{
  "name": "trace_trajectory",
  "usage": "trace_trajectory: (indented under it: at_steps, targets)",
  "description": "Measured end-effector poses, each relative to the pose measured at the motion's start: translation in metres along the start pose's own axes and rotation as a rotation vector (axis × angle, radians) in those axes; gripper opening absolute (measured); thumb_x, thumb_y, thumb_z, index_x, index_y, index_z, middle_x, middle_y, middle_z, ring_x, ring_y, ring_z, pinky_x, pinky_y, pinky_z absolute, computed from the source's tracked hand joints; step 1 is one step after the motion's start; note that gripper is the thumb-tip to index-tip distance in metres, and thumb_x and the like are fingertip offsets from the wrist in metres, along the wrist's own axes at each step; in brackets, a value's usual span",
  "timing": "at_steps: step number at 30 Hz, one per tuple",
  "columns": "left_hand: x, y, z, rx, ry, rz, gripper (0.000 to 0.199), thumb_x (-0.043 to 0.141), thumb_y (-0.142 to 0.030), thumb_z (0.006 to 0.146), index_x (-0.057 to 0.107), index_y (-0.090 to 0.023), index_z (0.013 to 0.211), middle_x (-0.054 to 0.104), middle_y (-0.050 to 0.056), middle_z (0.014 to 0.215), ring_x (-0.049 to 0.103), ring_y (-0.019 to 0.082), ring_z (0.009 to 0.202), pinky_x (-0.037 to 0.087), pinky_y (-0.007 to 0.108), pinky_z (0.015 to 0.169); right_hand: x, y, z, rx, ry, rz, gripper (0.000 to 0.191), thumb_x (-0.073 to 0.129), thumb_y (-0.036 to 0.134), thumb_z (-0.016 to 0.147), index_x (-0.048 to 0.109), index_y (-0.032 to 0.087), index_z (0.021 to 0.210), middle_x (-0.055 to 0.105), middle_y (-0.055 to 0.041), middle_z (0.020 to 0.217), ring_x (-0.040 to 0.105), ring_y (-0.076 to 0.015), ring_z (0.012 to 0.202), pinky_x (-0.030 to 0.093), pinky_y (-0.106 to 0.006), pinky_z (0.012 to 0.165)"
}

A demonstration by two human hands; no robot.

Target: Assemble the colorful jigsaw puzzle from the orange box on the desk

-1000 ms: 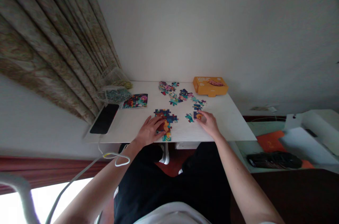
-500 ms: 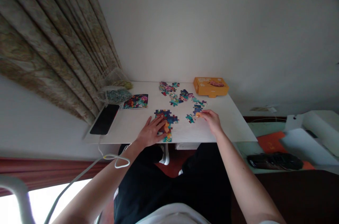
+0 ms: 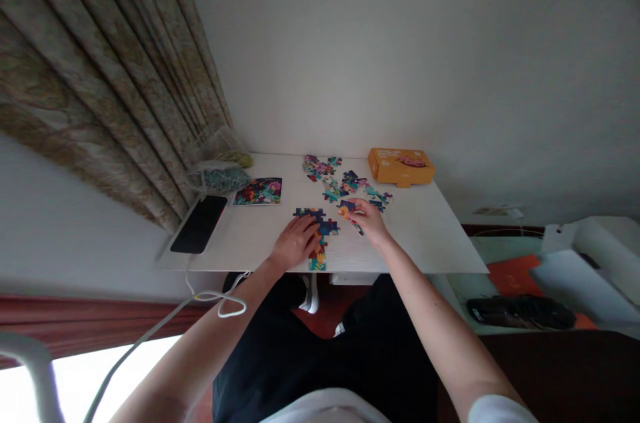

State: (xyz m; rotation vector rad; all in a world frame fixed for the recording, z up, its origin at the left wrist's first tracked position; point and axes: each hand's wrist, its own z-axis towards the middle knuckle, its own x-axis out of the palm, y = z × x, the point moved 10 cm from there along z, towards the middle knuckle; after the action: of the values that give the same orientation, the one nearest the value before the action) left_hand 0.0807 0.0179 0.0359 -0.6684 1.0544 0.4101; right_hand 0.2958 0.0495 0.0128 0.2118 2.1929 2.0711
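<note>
Joined jigsaw pieces [image 3: 327,227] in dark blue, red and orange lie near the front of the white table. My left hand [image 3: 296,243] rests flat over their left part, its fingers stretched out and covering some of them. To the right, my right hand [image 3: 369,219] pinches a puzzle piece [image 3: 345,211] with orange and dark blue on it, a short way from the joined part. Another loose piece [image 3: 357,228] shows partly beneath that hand. Several more loose pieces [image 3: 350,181] are scattered farther back.
An orange puzzle box [image 3: 403,167] stands at the back right. On the left are a picture card [image 3: 259,191], a black phone [image 3: 199,224] with a white cable [image 3: 227,306], and a clear plastic bag [image 3: 219,176]. The table's front edge [image 3: 400,272] runs close to my lap.
My right hand has moved left with the orange and blue piece, toward the joined pieces. My left hand has shifted slightly right, still lying on the joined part.
</note>
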Motion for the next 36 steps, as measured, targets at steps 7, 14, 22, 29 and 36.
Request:
trace_trajectory:
  at_steps: [7, 14, 22, 29, 36]
  targets:
    - [0.003, -0.004, 0.001, 0.000, 0.011, 0.009, 0.037, 0.051, -0.031, 0.101, 0.067, -0.019, 0.132, 0.063, 0.014, 0.142, 0.054, 0.029, 0.138, 0.039, 0.052, 0.121, 0.065, -0.015, 0.051, -0.047, 0.039, -0.225, 0.037, 0.076, 0.024, 0.072, 0.071, 0.022, 0.109, 0.070, 0.0028, 0.079, 0.070, -0.0165, 0.069, 0.055, -0.028, 0.064]
    - [0.001, -0.004, 0.002, -0.014, 0.019, 0.021, 0.036, 0.052, -0.031, 0.100, 0.067, -0.020, 0.131, 0.064, 0.013, 0.140, 0.055, 0.029, 0.136, 0.039, 0.052, 0.121, 0.088, -0.011, 0.064, -0.153, 0.092, -0.501, 0.031, 0.072, 0.013, 0.076, 0.075, 0.019, 0.107, 0.075, -0.0017, 0.087, 0.069, -0.0184, 0.079, 0.055, -0.031, 0.076]
    - [0.003, -0.003, 0.002, -0.016, 0.023, -0.001, 0.036, 0.058, -0.031, 0.098, 0.067, -0.019, 0.131, 0.064, 0.014, 0.141, 0.056, 0.030, 0.135, 0.039, 0.053, 0.121, 0.091, -0.011, 0.065, -0.190, 0.130, -0.625, 0.033, 0.070, 0.012, 0.082, 0.075, 0.021, 0.113, 0.077, -0.0047, 0.102, 0.070, -0.0188, 0.088, 0.055, -0.034, 0.088]
    - [-0.002, 0.017, 0.010, -0.081, -0.035, -0.030, 0.033, 0.053, -0.028, 0.101, 0.066, -0.021, 0.130, 0.063, 0.012, 0.143, 0.058, 0.026, 0.133, 0.041, 0.050, 0.120, 0.091, -0.014, 0.069, -0.154, 0.145, -0.702, 0.035, 0.068, 0.008, 0.084, 0.073, 0.019, 0.118, 0.076, -0.0069, 0.108, 0.070, -0.0174, 0.087, 0.054, -0.032, 0.089]
    - [0.006, 0.025, 0.039, -0.146, 0.073, 0.092, 0.041, 0.052, -0.028, 0.101, 0.057, -0.021, 0.141, 0.058, 0.013, 0.150, 0.052, 0.028, 0.140, 0.040, 0.050, 0.119, 0.095, 0.000, 0.057, -0.277, 0.119, -0.818, 0.029, 0.066, 0.008, 0.087, 0.075, 0.017, 0.112, 0.072, -0.0117, 0.117, 0.068, -0.0210, 0.105, 0.050, -0.032, 0.099]
